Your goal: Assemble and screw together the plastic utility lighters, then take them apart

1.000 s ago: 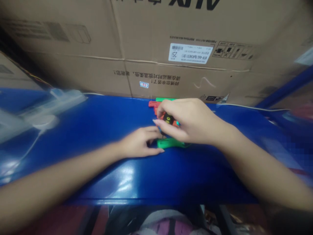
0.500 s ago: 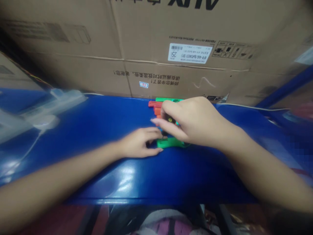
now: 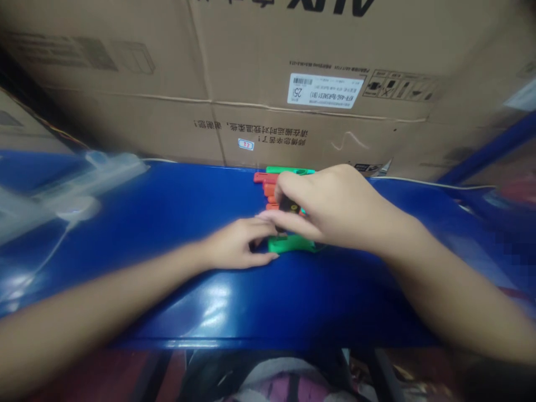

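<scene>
Several slim plastic pieces in green, red and orange lie in a row on the blue tabletop (image 3: 201, 195); their exact kind is unclear. My left hand (image 3: 234, 244) is closed round the left end of the nearest green piece (image 3: 293, 243), fingers above it and thumb below. From the right, my right hand (image 3: 339, 209) reaches over the row with curled fingers. A dark piece with a round yellow mark (image 3: 291, 206) shows between its thumb and index finger. Its thumb tip meets my left fingers. Behind the hand a red piece (image 3: 263, 177) and a far green piece (image 3: 288, 170) partly show.
A big cardboard box (image 3: 146, 123) with upside-down print stands along the back edge. On the left a blurred white power strip (image 3: 117, 170) holds a plugged-in white charger (image 3: 79, 208) with a cable. A blue metal bar (image 3: 494, 148) slants at the right.
My right thumb has dipped slightly toward my left fingers, and the dark piece has shifted a little to the right. My left hand has barely moved.
</scene>
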